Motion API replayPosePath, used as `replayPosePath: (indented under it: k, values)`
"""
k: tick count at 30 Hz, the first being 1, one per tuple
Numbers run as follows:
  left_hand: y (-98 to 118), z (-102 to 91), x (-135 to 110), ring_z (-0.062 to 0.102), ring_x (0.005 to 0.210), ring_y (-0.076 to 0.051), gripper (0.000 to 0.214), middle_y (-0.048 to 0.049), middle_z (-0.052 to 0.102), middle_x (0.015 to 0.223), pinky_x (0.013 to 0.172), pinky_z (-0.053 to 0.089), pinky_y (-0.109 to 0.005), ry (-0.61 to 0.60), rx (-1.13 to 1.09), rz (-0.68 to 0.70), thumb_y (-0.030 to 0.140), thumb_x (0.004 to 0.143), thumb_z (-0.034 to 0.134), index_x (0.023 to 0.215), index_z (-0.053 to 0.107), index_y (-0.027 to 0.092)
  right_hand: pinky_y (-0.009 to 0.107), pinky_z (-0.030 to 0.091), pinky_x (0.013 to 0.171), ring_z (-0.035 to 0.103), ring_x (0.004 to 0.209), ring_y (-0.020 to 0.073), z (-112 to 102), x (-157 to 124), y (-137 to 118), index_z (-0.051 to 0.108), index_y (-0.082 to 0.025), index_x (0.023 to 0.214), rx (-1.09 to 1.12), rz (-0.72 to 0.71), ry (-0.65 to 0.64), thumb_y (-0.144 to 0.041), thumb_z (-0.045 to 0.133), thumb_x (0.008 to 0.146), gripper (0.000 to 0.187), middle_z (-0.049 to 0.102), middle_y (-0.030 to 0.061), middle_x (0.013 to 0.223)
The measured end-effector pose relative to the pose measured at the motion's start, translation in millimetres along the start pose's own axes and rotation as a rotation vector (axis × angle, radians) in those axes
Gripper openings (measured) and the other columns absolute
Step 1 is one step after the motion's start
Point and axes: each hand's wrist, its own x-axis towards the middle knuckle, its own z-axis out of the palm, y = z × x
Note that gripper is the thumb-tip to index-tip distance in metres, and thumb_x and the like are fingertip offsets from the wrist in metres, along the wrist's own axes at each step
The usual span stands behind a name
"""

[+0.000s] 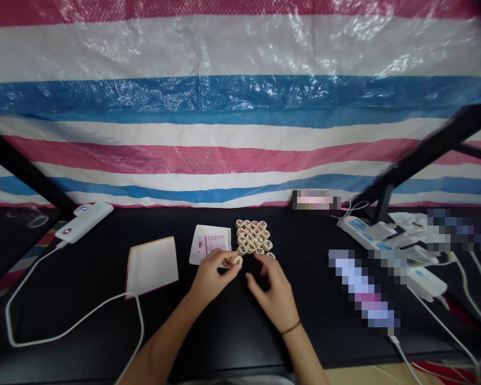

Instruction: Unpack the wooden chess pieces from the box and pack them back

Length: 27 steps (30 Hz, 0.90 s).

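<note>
Several round wooden game pieces (253, 237) with red and dark characters lie in tight rows on the black table (84, 289). My left hand (211, 275) pinches one such piece (237, 260) between thumb and fingers just below the left end of the rows. My right hand (273, 289) hovers beside it with fingers curled and spread, its fingertips touching the lower right pieces (269, 254) of the group; it holds nothing that I can see.
A folded paper sheet (209, 244) and a white box lid (152, 266) lie left of the pieces. White power banks (84, 220) with a looping cable (64, 326) sit far left. Power strips and cables (388, 235) crowd the right. A striped tarp (240, 107) hangs behind.
</note>
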Motion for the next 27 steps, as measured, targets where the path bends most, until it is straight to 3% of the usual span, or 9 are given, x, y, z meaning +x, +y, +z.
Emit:
replayPosePath:
  k: [4,8,12,18,24,27]
  values:
    - [7,3.9,-5,0.063,0.066,-0.012,0.013,0.0,0.066,0.072,0.064,0.053,-0.023,-0.127,-0.087,-0.025,0.021,0.078,0.065,0.091,0.066,0.019,0.033,0.054,0.087,0.063,0.102,0.0198,7,-7,-25,0.058,-0.022,0.114,0.123,-0.151,-0.016,-0.019,0.052,0.09,0.026,0.065,0.0093,0.11]
    - [7,-4.2,-3,0.065,0.082,-0.015,0.025,-0.0028,0.069,0.088,0.078,0.053,-0.029,-0.206,-0.004,0.04,0.025,0.083,0.063,0.108,0.062,0.02,0.034,0.053,0.086,0.064,0.099,0.02,6,-5,-7,0.06,-0.021,0.106,0.043,-0.06,0.084,-0.024,0.054,0.09,0.017,0.067,0.0087,0.105]
    - [-2,-18.9,6,0.062,0.092,-0.019,0.022,-0.0049,0.068,0.094,0.087,0.049,-0.037,-0.11,0.288,0.14,0.024,0.088,0.055,0.108,0.063,0.023,0.037,0.05,0.08,0.062,0.087,0.0217,0,-1,35,0.062,-0.018,0.092,-0.188,0.145,0.219,-0.04,0.051,0.089,0.024,0.068,0.0096,0.095]
    - [-26,-44.5,8,0.058,0.097,-0.022,0.019,-0.0059,0.064,0.098,0.089,0.045,-0.039,-0.009,0.578,0.094,0.024,0.087,0.053,0.097,0.069,0.024,0.038,0.045,0.079,0.058,0.085,0.0237,2,-4,64,0.061,-0.018,0.095,-0.29,0.177,0.058,-0.036,0.043,0.09,0.026,0.067,0.0097,0.092]
    - [-34,-64.1,-5,0.05,0.106,-0.025,0.023,-0.0024,0.061,0.103,0.093,0.039,-0.042,-0.199,0.609,-0.001,0.037,0.072,0.072,0.093,0.07,0.028,0.04,0.045,0.083,0.057,0.093,0.0248,1,0,32,0.058,-0.017,0.097,-0.252,0.109,0.206,-0.031,0.049,0.088,0.019,0.064,0.011,0.098]
    - [-36,-63.5,-6,0.05,0.103,-0.023,0.011,-0.0012,0.063,0.099,0.091,0.038,-0.04,-0.272,0.618,-0.019,0.034,0.075,0.071,0.083,0.07,0.027,0.038,0.045,0.085,0.056,0.095,0.0227,8,7,0,0.057,-0.018,0.1,-0.123,-0.028,0.106,-0.022,0.048,0.089,0.015,0.063,0.0091,0.097]
